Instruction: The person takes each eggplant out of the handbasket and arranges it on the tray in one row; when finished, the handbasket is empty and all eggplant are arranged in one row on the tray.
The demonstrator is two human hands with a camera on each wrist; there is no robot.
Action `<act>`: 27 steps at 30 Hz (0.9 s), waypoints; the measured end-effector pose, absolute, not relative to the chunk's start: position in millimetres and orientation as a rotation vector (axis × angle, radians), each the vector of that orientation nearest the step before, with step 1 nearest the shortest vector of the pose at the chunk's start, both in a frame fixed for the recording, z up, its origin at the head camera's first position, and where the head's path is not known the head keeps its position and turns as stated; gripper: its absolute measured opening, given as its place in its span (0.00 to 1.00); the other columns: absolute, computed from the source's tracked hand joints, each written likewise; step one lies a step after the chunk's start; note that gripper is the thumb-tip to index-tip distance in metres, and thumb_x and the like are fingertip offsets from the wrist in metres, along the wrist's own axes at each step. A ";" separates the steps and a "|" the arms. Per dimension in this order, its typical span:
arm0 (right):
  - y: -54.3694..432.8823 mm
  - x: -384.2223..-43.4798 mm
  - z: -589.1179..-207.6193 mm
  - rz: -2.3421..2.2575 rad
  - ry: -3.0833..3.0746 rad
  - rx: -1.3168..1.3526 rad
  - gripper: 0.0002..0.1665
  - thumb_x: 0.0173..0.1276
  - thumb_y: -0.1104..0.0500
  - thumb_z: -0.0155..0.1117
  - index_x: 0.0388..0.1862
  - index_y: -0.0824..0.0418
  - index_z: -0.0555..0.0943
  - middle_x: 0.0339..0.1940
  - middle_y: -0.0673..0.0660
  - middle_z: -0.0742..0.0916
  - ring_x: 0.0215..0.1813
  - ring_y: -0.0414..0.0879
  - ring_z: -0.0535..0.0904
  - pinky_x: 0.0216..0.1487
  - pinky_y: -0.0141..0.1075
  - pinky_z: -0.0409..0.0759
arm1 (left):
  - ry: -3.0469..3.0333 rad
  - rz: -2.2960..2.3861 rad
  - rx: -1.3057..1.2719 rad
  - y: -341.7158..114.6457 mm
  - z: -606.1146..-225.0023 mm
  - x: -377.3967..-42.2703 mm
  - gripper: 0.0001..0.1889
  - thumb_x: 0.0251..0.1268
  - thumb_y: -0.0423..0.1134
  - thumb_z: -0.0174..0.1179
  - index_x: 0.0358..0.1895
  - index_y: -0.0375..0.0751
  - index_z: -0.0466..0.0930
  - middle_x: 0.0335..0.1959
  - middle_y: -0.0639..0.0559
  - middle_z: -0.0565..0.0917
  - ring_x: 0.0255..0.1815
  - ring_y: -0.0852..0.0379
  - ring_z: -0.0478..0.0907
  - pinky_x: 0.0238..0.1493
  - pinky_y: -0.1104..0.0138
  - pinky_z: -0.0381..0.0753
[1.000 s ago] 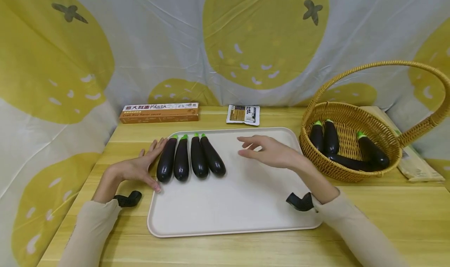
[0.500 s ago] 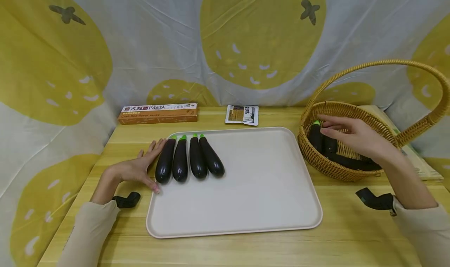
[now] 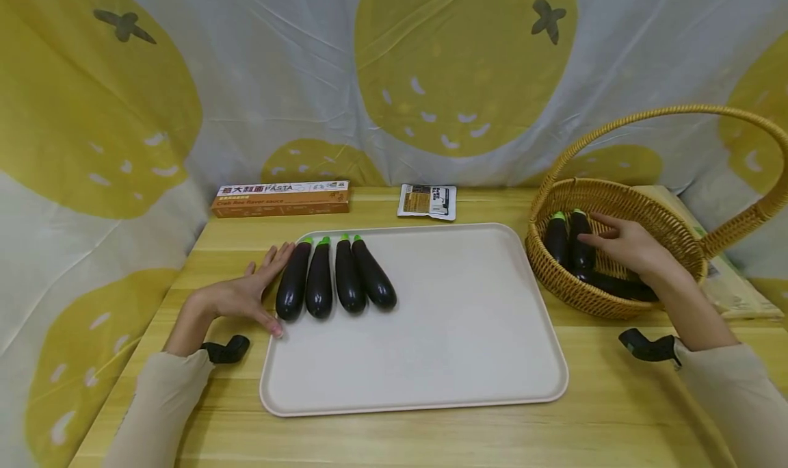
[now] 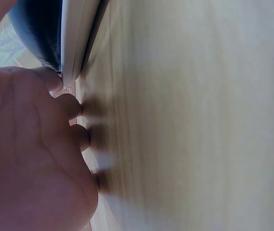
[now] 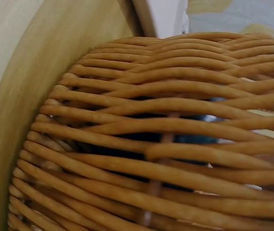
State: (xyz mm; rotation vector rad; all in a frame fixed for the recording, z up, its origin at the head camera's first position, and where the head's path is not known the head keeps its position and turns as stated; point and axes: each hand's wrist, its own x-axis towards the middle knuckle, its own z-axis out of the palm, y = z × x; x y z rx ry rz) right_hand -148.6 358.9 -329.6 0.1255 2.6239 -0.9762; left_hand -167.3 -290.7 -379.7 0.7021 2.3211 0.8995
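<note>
Several glossy dark eggplants (image 3: pixel 318 280) with green tops lie side by side at the left of a white tray (image 3: pixel 462 345). My left hand (image 3: pixel 243 293) rests at the tray's left edge, fingers spread beside the leftmost eggplant, thumb at the rim. The left wrist view shows its palm (image 4: pixel 26 149) next to the tray rim (image 4: pixel 76 38). My right hand (image 3: pixel 631 249) reaches into a wicker basket (image 3: pixel 566 293), its thumb and forefinger loosely extended at the upright eggplant (image 3: pixel 581 242) there. Another upright eggplant (image 3: pixel 556 239) and one lying across (image 3: pixel 615 285) share the basket.
A pasta box (image 3: pixel 280 200) and a small flat packet (image 3: pixel 427 202) lie behind the tray. The basket's tall handle (image 3: pixel 665 112) arches above the right hand. Beside the basket lies a flat pale package (image 3: pixel 732 293). A patterned cloth (image 3: pixel 295 78) hangs at the back.
My right hand has gone from over the tray into the basket, then shifted slightly right and nearer, uncovering the second upright eggplant. The left hand has stayed by the tray's edge.
</note>
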 end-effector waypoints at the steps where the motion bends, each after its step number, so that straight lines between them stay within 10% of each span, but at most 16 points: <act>1: 359.0 -149.3 -331.2 -0.979 2.624 0.128 0.49 0.83 0.41 0.47 0.85 0.65 0.39 0.73 0.88 0.63 0.73 0.81 0.60 0.67 0.69 0.68 | 2.322 0.899 0.702 -290.8 -379.8 -167.2 0.80 0.39 0.47 0.85 0.84 0.44 0.23 0.83 0.37 0.18 0.80 0.32 0.08 0.71 0.28 0.12; 8: 358.7 -152.1 -337.8 -0.954 2.656 0.135 0.48 0.83 0.41 0.49 0.85 0.66 0.44 0.69 0.85 0.70 0.54 0.60 0.73 0.45 0.40 0.74 | 2.330 0.889 0.703 -290.6 -379.7 -167.3 0.81 0.38 0.46 0.86 0.85 0.44 0.24 0.84 0.37 0.18 0.81 0.32 0.09 0.72 0.28 0.13; 14: 356.5 -153.0 -339.4 -0.987 2.653 0.155 0.47 0.82 0.43 0.51 0.85 0.67 0.46 0.49 0.68 0.81 0.30 0.41 0.70 0.33 0.37 0.70 | 2.337 0.873 0.692 -290.7 -379.9 -167.8 0.81 0.38 0.47 0.86 0.85 0.44 0.24 0.84 0.37 0.19 0.81 0.31 0.09 0.72 0.28 0.13; 27: 353.7 -155.4 -340.8 -0.995 2.638 0.156 0.45 0.83 0.47 0.51 0.84 0.70 0.45 0.63 0.78 0.76 0.30 0.37 0.75 0.33 0.35 0.74 | 2.328 0.884 0.672 -290.2 -379.1 -167.2 0.81 0.38 0.48 0.86 0.84 0.44 0.23 0.83 0.37 0.18 0.81 0.32 0.09 0.72 0.28 0.13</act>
